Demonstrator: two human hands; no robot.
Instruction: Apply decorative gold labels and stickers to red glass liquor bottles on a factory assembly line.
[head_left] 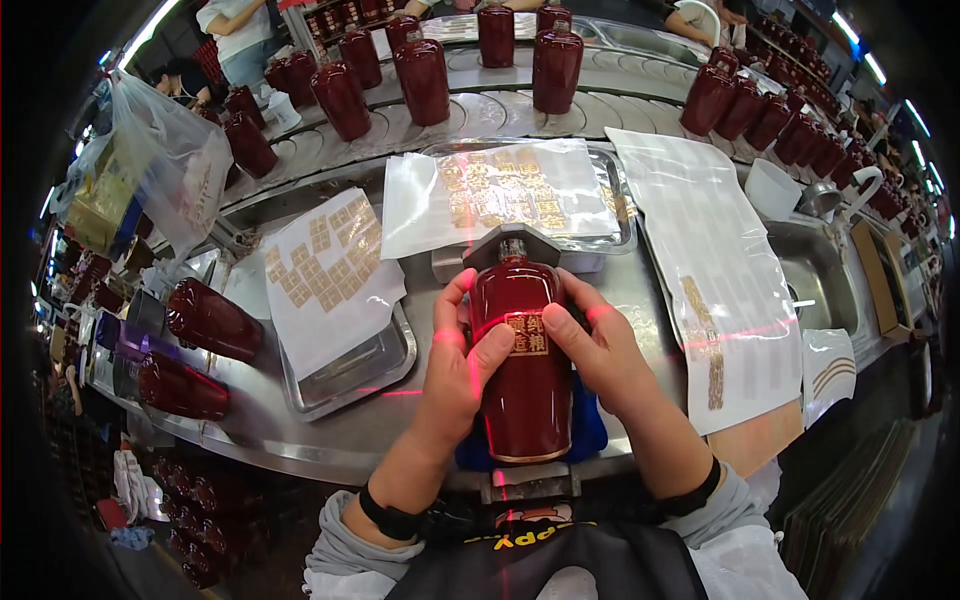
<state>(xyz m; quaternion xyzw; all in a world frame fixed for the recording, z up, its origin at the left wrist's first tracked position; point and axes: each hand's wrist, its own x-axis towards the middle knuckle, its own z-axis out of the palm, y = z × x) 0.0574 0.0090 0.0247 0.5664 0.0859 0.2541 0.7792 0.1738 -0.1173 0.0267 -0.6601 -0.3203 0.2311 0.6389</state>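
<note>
A dark red glazed bottle [527,400] lies in front of me, its neck pointing away into a metal holder [560,248]. A square gold decal [529,345] sits on its upper body. My left hand [465,350] grips the bottle's left side, the thumb at the decal's left edge. From the other side my right hand [595,345] wraps the bottle, its thumb on the decal's upper right. Blue padding [590,428] shows beneath the bottle. Red laser lines cross the bottle and both hands. The fingers under the bottle are partly hidden.
Behind the holder a sheet of gold decals [425,200] covers a metal tray [628,225]. Another decal sheet [340,340] lies left over a second tray [395,375]; a long sheet [650,200] lies right. Red bottles [420,80] stand on a curved conveyor [480,108]. A sink [815,265] is at right.
</note>
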